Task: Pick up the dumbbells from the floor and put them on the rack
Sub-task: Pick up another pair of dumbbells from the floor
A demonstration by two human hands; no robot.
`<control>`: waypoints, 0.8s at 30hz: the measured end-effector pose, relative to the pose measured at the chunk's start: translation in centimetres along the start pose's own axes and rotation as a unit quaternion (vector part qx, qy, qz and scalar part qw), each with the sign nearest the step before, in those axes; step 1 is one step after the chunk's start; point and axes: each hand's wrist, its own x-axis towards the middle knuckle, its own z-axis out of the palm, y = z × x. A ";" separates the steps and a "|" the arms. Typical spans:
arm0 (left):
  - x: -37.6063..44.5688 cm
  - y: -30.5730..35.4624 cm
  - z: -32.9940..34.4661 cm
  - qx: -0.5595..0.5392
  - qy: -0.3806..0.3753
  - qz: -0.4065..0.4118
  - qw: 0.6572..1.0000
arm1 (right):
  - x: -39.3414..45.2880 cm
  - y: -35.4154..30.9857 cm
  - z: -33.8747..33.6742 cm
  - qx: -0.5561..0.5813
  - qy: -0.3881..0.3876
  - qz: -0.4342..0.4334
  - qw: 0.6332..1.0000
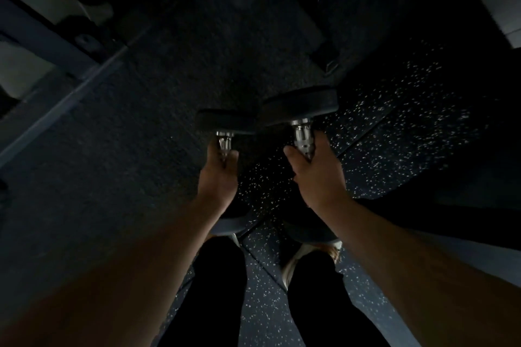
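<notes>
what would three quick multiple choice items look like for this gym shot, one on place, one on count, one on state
1. Where does the speckled floor lie?
A. under the person's feet and to the right
B. only far left
C. on a wall

2. How many dumbbells are in hand?
A. one
B. two
C. four

3. What is the right hand doing?
A. hanging open
B. resting flat on the floor
C. closed on a dumbbell handle

Key: 1 A, the white flecks spread there. 2 B, the left hand holds the left dumbbell, the right hand the right dumbbell. 3 C, its fingers wrap the metal handle.
</notes>
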 end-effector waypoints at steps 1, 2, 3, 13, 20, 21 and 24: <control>-2.4 1.5 -0.9 -0.012 0.000 -0.004 1.000 | -1.4 -1.4 -1.3 0.005 -0.003 0.001 1.000; -4.7 3.2 -1.9 -0.028 0.002 -0.004 1.000 | -2.9 -2.9 -2.8 0.016 -0.006 0.006 1.000; -7.2 5.0 -2.8 -0.043 0.006 -0.002 0.999 | -4.5 -4.5 -4.4 0.032 -0.011 0.009 0.999; -31.8 21.4 -10.0 -0.086 0.099 0.055 0.990 | -23.4 -16.1 -23.5 0.162 -0.077 0.001 0.984; -46.7 28.1 -9.4 -0.155 0.051 0.111 0.980 | -34.4 -16.8 -35.9 0.176 -0.061 -0.025 0.982; -48.5 28.6 -8.8 -0.151 0.046 0.123 0.980 | -35.7 -16.4 -37.4 0.170 -0.051 -0.031 0.984; -53.0 29.3 -6.7 -0.141 0.021 0.150 0.978 | -39.3 -15.2 -41.2 0.165 -0.023 -0.049 0.985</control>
